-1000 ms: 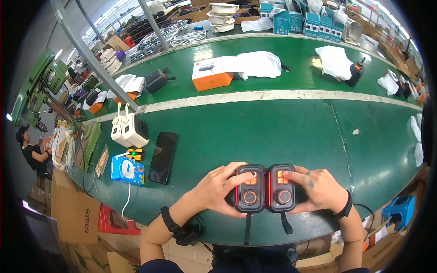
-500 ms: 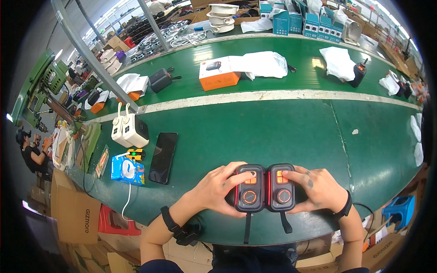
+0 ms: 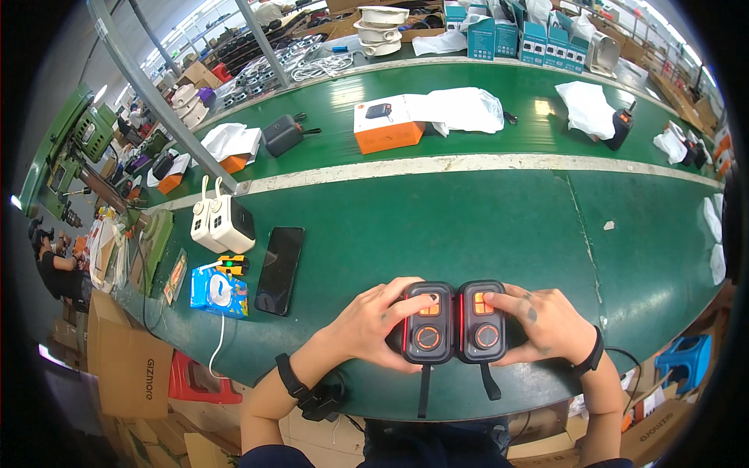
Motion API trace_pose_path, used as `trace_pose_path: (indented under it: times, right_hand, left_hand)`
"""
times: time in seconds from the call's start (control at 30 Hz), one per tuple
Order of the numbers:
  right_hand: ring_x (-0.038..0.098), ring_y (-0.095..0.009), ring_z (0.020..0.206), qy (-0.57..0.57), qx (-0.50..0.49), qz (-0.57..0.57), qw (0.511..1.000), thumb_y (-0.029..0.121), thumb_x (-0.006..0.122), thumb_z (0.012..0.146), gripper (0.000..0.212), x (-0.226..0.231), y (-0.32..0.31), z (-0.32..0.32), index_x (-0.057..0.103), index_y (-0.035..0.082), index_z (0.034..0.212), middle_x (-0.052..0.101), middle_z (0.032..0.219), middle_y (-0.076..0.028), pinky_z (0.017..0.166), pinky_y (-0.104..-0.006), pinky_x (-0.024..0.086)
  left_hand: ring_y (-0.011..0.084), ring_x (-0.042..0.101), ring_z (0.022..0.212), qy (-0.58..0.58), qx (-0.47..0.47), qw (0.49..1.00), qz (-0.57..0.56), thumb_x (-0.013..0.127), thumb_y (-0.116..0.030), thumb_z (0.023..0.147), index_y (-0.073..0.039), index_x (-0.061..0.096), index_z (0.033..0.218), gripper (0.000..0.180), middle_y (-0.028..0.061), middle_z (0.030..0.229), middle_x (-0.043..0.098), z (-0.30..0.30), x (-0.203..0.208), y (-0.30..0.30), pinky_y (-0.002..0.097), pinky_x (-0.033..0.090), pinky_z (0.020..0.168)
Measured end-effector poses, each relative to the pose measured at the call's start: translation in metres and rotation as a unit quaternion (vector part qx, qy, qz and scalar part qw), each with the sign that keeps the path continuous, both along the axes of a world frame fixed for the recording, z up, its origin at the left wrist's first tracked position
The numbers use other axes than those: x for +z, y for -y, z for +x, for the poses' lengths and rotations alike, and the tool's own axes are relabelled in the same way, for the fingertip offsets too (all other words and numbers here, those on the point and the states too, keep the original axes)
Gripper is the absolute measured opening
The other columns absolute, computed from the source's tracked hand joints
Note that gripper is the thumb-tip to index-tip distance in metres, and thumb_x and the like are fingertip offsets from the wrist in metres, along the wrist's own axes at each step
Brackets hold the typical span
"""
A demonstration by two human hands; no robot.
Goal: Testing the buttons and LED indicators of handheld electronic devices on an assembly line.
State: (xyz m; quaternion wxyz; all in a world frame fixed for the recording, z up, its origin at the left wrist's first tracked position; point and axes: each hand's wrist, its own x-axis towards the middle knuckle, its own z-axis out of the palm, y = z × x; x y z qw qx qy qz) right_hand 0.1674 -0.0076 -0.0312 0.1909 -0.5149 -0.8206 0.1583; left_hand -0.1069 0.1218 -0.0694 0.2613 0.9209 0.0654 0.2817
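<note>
Two black boxy devices stand side by side at the near edge of the green table, each with orange buttons, an orange-ringed dial and a hanging black strap. My left hand is closed round the left black device, its index finger on the orange buttons. Round the right black device my right hand is closed, a fingertip on its buttons. A red strip shows along the left side of each. The two devices touch or nearly touch, and their undersides are hidden.
Left on the table are a black phone, a blue tissue pack and two cream-coloured devices. Beyond a pale rail, a green conveyor carries an orange-and-white box and a white bag. A metal post stands left.
The goods on the conveyor have shifted a little to the right. At the far left, a person has bent lower. My hands and both devices look unmoved.
</note>
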Motion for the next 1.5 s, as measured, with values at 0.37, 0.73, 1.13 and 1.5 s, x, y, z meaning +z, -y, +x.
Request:
trace_pose_path:
  times: [0.37, 0.73, 1.13, 1.5]
  right_hand:
    - [0.067, -0.037, 0.073, -0.008, -0.001, 0.004, 1.0, 0.051, 0.077, 0.068, 0.083, -0.0004, -0.0007, -0.0005, 0.049, 0.01, 0.134, 0.06, 0.116, -0.029, 0.069, -0.0381, 0.055]
    - [0.067, -0.037, 0.074, -0.001, -0.008, -0.003, 1.0, 0.052, 0.076, 0.068, 0.083, 0.0011, 0.0001, -0.002, 0.048, 0.008, 0.133, 0.058, 0.12, -0.026, 0.068, -0.0378, 0.055]
    - [0.067, -0.036, 0.074, -0.007, -0.006, 0.005, 1.0, 0.053, 0.077, 0.068, 0.083, -0.0009, 0.0005, -0.0027, 0.05, 0.008, 0.132, 0.059, 0.12, -0.024, 0.068, -0.037, 0.055]
    - [0.067, -0.037, 0.075, -0.003, -0.006, -0.009, 1.0, 0.053, 0.077, 0.068, 0.083, 0.0039, 0.0009, -0.0036, 0.049, 0.008, 0.132, 0.058, 0.121, -0.024, 0.07, -0.0376, 0.055]
  left_hand:
    - [0.036, 0.062, 0.093, 0.008, 0.002, 1.0, -0.001, 0.086, -0.04, 0.054, -0.016, 0.045, 0.132, 0.091, 0.0202, 0.125, 0.05, 0.0004, -0.0008, 0.0001, 0.0414, 0.053, 0.08]
    - [0.0355, 0.063, 0.092, 0.021, -0.001, 1.0, -0.003, 0.086, -0.04, 0.053, -0.016, 0.046, 0.131, 0.091, 0.0192, 0.125, 0.051, 0.0013, 0.0004, 0.0005, 0.0413, 0.053, 0.08]
    - [0.0347, 0.063, 0.091, 0.02, -0.002, 1.0, -0.001, 0.087, -0.039, 0.052, -0.015, 0.046, 0.13, 0.091, 0.0192, 0.124, 0.052, 0.0006, 0.0008, 0.0004, 0.0405, 0.054, 0.08]
    - [0.0366, 0.063, 0.094, 0.014, -0.009, 1.0, -0.001, 0.089, -0.039, 0.052, -0.015, 0.044, 0.132, 0.094, 0.0214, 0.123, 0.053, -0.0004, 0.0016, 0.0, 0.0407, 0.054, 0.08]
